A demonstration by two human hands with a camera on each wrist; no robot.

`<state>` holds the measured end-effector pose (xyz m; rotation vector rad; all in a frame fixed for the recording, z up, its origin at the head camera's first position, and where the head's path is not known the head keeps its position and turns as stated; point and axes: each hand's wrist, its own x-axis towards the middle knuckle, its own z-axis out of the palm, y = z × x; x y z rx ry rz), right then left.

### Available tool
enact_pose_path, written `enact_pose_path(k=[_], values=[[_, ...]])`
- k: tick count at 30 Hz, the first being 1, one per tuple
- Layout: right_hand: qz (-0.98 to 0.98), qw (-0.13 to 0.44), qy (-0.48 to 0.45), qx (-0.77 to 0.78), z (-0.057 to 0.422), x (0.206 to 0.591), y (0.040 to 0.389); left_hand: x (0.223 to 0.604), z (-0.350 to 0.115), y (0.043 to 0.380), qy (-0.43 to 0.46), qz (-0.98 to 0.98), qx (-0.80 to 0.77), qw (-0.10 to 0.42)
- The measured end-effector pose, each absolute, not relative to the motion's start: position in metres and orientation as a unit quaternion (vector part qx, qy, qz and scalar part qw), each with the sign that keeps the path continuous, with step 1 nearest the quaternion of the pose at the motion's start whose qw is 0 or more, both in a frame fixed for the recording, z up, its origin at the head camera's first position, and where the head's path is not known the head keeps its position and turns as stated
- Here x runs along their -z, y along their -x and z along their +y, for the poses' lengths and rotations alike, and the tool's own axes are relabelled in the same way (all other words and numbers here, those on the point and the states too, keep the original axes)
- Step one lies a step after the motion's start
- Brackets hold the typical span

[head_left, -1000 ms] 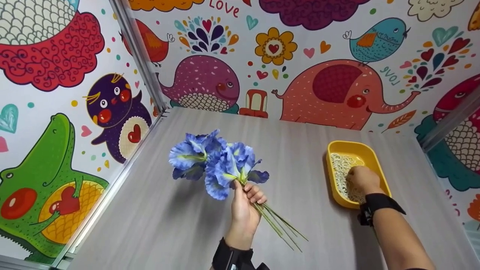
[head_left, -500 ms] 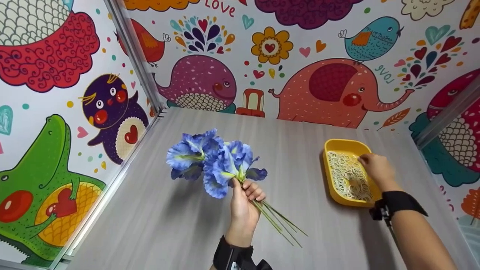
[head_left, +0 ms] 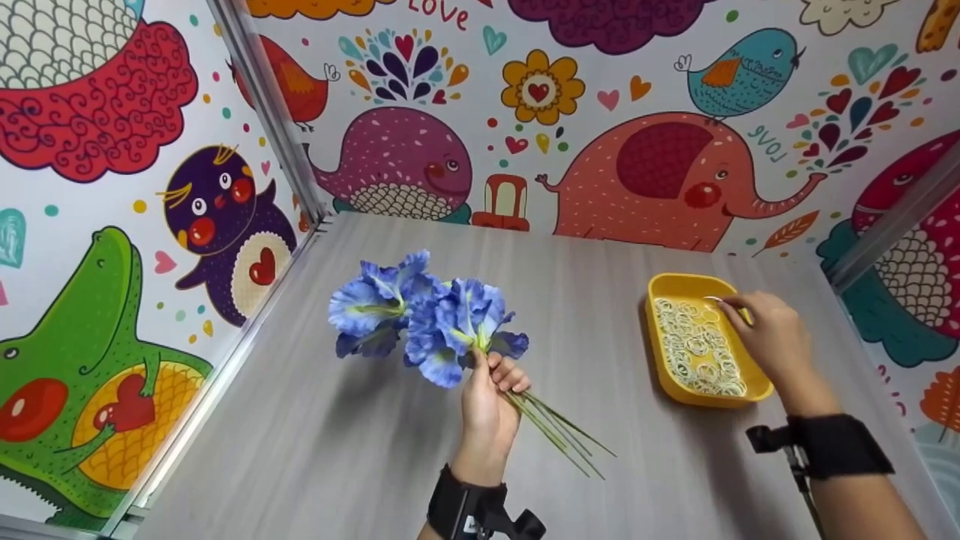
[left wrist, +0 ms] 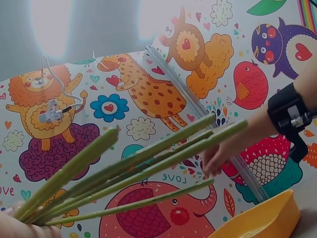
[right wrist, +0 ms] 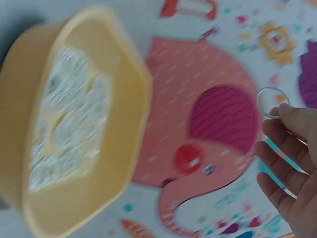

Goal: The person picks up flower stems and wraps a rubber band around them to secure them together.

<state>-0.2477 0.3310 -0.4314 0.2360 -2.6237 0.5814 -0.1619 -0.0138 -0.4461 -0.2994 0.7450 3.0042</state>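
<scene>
My left hand (head_left: 491, 409) grips a small bunch of blue artificial irises (head_left: 457, 322) just below the blooms, over the middle of the table. Their thin green stems (left wrist: 148, 170) stick out past the hand toward the lower right, and in the left wrist view they fan out with cut ends. Thumb and forefinger of my right hand (head_left: 776, 337) pinch one pale rubber band (right wrist: 258, 100), which stands up as a thin loop. That hand is above the right rim of a yellow tray (head_left: 709, 400) in which many pale rubber bands (head_left: 694, 349) lie loose.
Grey wood-look tabletop (head_left: 585, 315) runs back to a wall (head_left: 637, 75) printed with cartoon animals. A metal frame strip (head_left: 247, 352) edges the left side. Both wrists wear black camera bands (head_left: 840, 446).
My right hand has come up out of the tray and shifted right, now with a rubber band between its fingertips. The left hand keeps its grip on the irises, almost still.
</scene>
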Motion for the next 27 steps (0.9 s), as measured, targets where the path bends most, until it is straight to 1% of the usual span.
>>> enact_pose_path(k=[6, 11, 21, 27], values=[[-0.893, 0.34, -0.191, -0.226, 0.3, 0.418, 0.218, 0.447, -0.01, 0.161, 0.093, 0.24, -0.966, 0.023], [-0.845, 0.389, -0.273, -0.246, 0.277, 0.403, 0.192, 0.447, -0.008, 0.162, 0.098, 0.24, -0.966, 0.023], [-0.803, 0.395, -0.359, -0.266, 0.24, 0.388, 0.136, 0.446, -0.006, 0.164, 0.103, 0.248, -0.963, 0.016], [-0.779, 0.387, -0.417, -0.264, 0.223, 0.386, 0.118, 0.443, -0.001, 0.171, 0.109, 0.242, -0.964, 0.017]])
